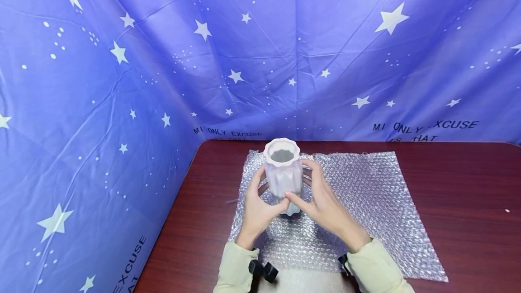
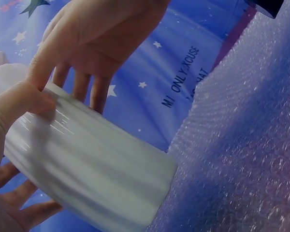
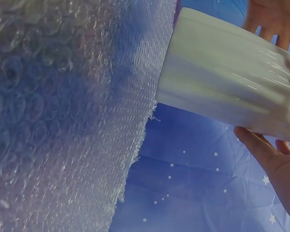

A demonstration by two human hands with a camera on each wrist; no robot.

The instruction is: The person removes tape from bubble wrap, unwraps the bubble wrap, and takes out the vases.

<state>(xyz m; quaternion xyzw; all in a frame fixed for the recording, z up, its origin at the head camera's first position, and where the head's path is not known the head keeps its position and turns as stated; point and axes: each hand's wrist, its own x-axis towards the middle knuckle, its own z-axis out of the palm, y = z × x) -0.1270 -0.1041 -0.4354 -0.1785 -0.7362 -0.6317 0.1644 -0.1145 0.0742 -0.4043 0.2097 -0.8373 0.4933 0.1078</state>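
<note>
A white vase with a fluted body and scalloped rim is upright between both hands in the head view, its open mouth tilted towards the camera. My left hand grips its left side, and my right hand grips its right side. Both thumbs meet across the near face, while the other fingers reach round the sides, partly hidden. In the left wrist view, the smooth vase wall shows below the thumbs. The base is over the bubble wrap; whether it touches cannot be told.
The bubble wrap sheet lies flat on a dark red wooden table. A blue star-patterned cloth hangs behind the table and along its left side. A small white speck is on the table at the right.
</note>
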